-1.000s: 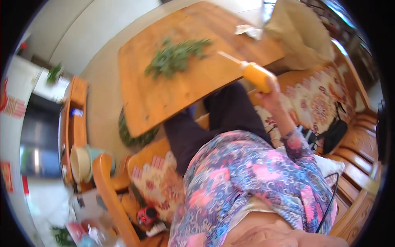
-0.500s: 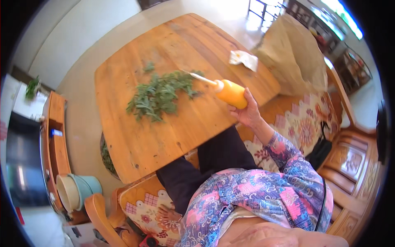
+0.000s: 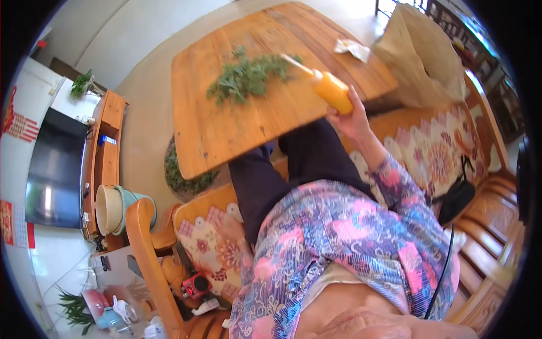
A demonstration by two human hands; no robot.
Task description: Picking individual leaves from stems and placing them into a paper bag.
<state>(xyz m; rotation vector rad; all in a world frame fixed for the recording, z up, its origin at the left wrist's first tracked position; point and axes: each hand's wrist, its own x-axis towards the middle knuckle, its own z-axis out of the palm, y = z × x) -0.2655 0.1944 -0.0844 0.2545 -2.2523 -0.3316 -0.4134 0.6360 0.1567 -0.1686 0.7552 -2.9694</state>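
Observation:
My right hand (image 3: 351, 116) is wrapped round the lower end of an orange bottle (image 3: 333, 92) with a pale collar and a long thin nozzle (image 3: 296, 64). The bottle is held tilted above the wooden table, its nozzle pointing away and to the left. Beyond the nozzle a loose heap of green leafy sprigs (image 3: 243, 79) lies on the tabletop (image 3: 226, 133). My left hand (image 3: 232, 230) is low beside my left thigh, over the flowered seat cover; blur hides its fingers.
A crumpled white tissue (image 3: 353, 50) lies at the table's far right, near a big brown bag (image 3: 420, 62). More greenery fills a round container (image 3: 189, 181) below the table's left edge. Buckets (image 3: 110, 209) stand left of the bench armrest (image 3: 148, 243). A black bag (image 3: 456, 199) rests on the seat.
The view has swung left and down, so the table sits higher and more of the bench shows. My right hand still grips the bottle. My left hand shows as a blur beside the thigh.

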